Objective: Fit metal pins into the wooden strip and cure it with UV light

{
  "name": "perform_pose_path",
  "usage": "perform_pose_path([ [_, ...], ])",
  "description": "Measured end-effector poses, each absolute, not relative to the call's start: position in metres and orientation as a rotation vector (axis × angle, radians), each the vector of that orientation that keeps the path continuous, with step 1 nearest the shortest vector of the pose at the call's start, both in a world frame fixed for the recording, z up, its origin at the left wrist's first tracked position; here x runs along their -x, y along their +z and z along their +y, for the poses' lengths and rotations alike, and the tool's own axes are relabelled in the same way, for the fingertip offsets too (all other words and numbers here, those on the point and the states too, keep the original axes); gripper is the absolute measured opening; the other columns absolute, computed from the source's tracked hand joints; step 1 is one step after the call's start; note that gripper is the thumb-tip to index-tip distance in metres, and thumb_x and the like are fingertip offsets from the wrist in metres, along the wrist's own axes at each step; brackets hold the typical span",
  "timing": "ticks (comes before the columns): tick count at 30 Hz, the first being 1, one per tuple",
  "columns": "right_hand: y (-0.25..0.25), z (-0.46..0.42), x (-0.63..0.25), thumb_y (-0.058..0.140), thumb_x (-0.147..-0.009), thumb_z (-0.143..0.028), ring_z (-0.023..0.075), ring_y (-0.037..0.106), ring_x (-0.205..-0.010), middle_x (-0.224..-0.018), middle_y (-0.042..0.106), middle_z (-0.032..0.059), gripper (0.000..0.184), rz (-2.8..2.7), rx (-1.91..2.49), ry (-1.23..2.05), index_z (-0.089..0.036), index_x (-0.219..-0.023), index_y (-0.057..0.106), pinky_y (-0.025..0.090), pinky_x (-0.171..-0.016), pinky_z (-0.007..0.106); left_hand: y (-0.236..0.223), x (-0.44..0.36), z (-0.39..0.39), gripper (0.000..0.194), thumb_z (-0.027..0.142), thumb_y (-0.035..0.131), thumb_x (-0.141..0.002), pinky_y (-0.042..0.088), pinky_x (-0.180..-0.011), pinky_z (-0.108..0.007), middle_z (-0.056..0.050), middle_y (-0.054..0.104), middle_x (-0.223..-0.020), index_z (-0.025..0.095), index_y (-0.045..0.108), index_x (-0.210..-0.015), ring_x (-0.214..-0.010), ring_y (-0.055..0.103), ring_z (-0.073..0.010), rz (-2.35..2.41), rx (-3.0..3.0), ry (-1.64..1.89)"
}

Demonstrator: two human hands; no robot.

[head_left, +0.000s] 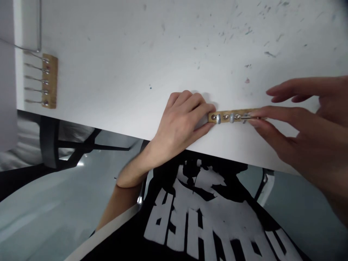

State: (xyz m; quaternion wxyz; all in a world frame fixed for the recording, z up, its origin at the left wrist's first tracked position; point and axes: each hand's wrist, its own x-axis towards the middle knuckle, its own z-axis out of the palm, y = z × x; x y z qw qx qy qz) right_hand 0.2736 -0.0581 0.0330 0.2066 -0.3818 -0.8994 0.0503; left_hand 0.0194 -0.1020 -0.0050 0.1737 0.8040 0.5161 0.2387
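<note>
My left hand (185, 117) rests on the white tabletop, its thumb and index finger closed around the left end of a narrow wooden strip (238, 111). Along the strip sit small shiny metal fittings and rounded grey pieces, such as one grey piece (232, 117) near the middle. Over the strip's right part, the thumb and index finger of my right hand (299, 119) pinch a thin metal stem (246, 117). The other fingers of that hand are held off, apart from the pinch. My right fingertips hide the strip's right end.
At the table's far left lies a second wooden block (53, 81) with several thin metal stems pointing left. A bent grey metal rod (40, 27) is above it. Paint-like specks mark the white table (122, 65). Its near edge runs just in front of my black printed shirt (206, 203).
</note>
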Motion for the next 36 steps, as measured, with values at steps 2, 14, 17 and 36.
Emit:
perform_pose_path([
  [2,0.033,-0.063,-0.274,0.078,-0.079,-0.027,0.0107,0.065,-0.103,-0.122,0.063,-0.0006,0.023,-2.49,1.089,0.169,-0.021,-0.1,0.071,0.052,-0.088,0.027,-0.005,-0.02,-0.102,0.019,0.037,0.058,-0.103,0.044,-0.092,-0.041,-0.004,0.069,-0.109,0.025,0.062,-0.118,-0.105,0.061,-0.0217,1.461,-2.289,0.683],
  [14,0.026,-0.047,-0.275,0.082,-0.072,-0.02,0.0117,0.063,-0.108,-0.125,0.06,-0.0012,0.036,-2.429,0.998,0.113,-0.023,-0.105,0.068,0.051,-0.086,0.026,-0.007,-0.018,-0.101,0.019,0.035,0.06,-0.102,0.044,-0.093,-0.04,-0.004,0.069,-0.108,0.025,0.062,-0.118,-0.103,0.06,-0.0211,1.459,-2.305,0.692],
  [17,0.022,-0.044,-0.281,0.083,-0.072,-0.021,0.0103,0.062,-0.109,-0.127,0.059,-0.0021,0.034,-2.374,1.081,0.218,-0.022,-0.103,0.07,0.051,-0.086,0.024,-0.007,-0.018,-0.101,0.018,0.034,0.059,-0.102,0.044,-0.093,-0.04,-0.003,0.069,-0.108,0.025,0.062,-0.117,-0.103,0.06,-0.0208,1.453,-2.293,0.691],
  [36,0.013,-0.06,-0.303,0.079,-0.074,-0.016,0.0069,0.062,-0.104,-0.124,0.062,-0.0002,0.025,-2.273,1.083,0.179,-0.019,-0.098,0.071,0.051,-0.084,0.023,-0.007,-0.016,-0.1,0.018,0.036,0.062,-0.101,0.042,-0.09,-0.039,-0.001,0.067,-0.103,0.027,0.062,-0.117,-0.098,0.057,-0.0192,1.472,-2.274,0.694],
])
